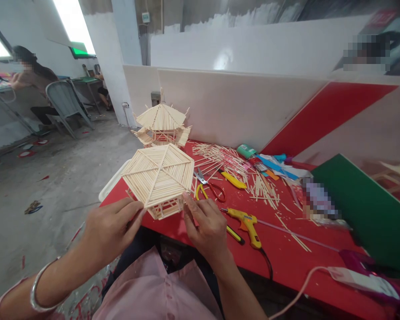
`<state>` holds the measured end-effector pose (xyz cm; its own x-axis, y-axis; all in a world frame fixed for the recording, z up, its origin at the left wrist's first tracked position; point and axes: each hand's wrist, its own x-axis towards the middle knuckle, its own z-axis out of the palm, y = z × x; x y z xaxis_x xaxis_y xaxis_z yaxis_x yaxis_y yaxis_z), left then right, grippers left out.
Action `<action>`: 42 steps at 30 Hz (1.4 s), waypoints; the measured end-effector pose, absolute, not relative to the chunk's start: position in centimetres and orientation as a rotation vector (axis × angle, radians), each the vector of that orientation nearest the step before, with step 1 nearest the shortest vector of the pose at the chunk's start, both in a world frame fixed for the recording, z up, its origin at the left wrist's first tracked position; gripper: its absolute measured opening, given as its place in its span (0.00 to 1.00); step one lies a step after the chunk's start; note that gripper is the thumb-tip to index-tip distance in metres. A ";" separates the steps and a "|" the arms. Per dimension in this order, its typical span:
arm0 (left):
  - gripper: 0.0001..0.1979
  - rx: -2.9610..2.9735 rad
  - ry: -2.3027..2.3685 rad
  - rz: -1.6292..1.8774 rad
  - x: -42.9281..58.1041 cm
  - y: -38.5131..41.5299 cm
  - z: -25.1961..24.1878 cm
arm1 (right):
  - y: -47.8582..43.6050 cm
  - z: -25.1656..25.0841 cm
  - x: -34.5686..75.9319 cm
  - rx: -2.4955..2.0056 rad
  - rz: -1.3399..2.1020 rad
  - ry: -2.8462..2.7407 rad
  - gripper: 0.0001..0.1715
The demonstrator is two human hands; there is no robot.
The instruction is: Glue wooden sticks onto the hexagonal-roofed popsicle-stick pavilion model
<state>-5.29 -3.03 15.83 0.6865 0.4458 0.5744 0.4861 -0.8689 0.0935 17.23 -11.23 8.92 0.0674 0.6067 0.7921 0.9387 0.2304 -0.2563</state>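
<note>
At my twelve o'clock, seen from afar, a hexagonal-roofed stick model sits over the red table; my left hand pinches its seven o'clock corner, my right hand touches at four, grip unclear. Light, even pressure should spare its slender build.

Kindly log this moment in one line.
left hand: at near edge of hexagonal roof | right hand: same edge | glue gun: on red table
</note>
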 end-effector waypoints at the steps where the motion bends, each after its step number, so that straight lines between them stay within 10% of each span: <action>1: 0.06 -2.823 -0.784 -0.938 -5.3 -3.0 15.8 | -11.2 8.9 17.2 -1.476 -0.483 -1.634 0.32; 42: 0.09 -2.784 -0.846 -0.897 -5.3 -3.3 15.7 | -11.3 8.3 16.1 -1.438 -0.340 -1.553 0.31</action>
<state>-5.25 -3.25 15.73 0.6727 0.4787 0.5642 0.5358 -0.8410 0.0747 16.11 -11.31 8.33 0.1520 0.6160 0.7729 0.8826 0.2674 -0.3867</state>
